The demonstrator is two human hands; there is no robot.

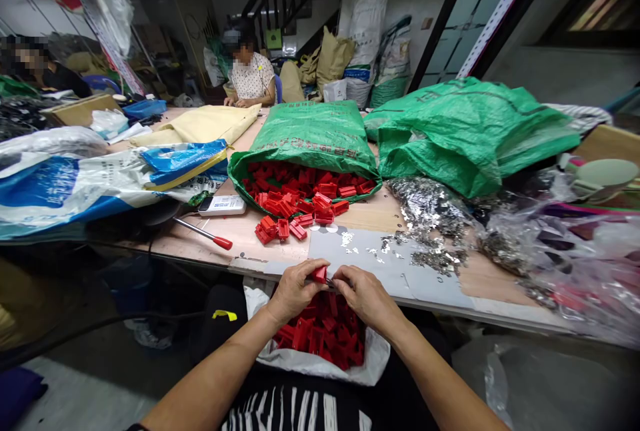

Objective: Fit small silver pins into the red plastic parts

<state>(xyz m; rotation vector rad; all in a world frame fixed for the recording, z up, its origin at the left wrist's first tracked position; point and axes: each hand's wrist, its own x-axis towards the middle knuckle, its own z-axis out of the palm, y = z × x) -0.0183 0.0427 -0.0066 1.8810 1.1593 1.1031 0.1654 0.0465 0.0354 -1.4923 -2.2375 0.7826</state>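
Both hands come together over the lap, and they're busy: left hand [296, 289] gripping a red piece [319, 275] between thumb and fingers, right hand [369, 296] curled in just beside it, fingertips pinched near a dark sliver [329, 281] at the piece's end; whether they actually hold it, I can't tell. Now the big stuff! Biggest is the surface [375, 219], stretching right across in front. On its left sprawls a blue-and-white sack [95, 184]; on the right slumps a crumpled green bag [470, 127]; between those 2, a printed green sack [310, 131] gapes this way, red blocks [285, 204] filling its mouth and spilling out. Down on the lap, under the hands, sits a white bag [374, 354], open and loaded with similar red blocks. Right of centre, a glittering heap of metal parts [433, 207] spreads below the crumpled green bag. Smaller again: a white device [223, 205], left of the spill. Tiniest of all, silvery bits [347, 238], scattered near the front edge.
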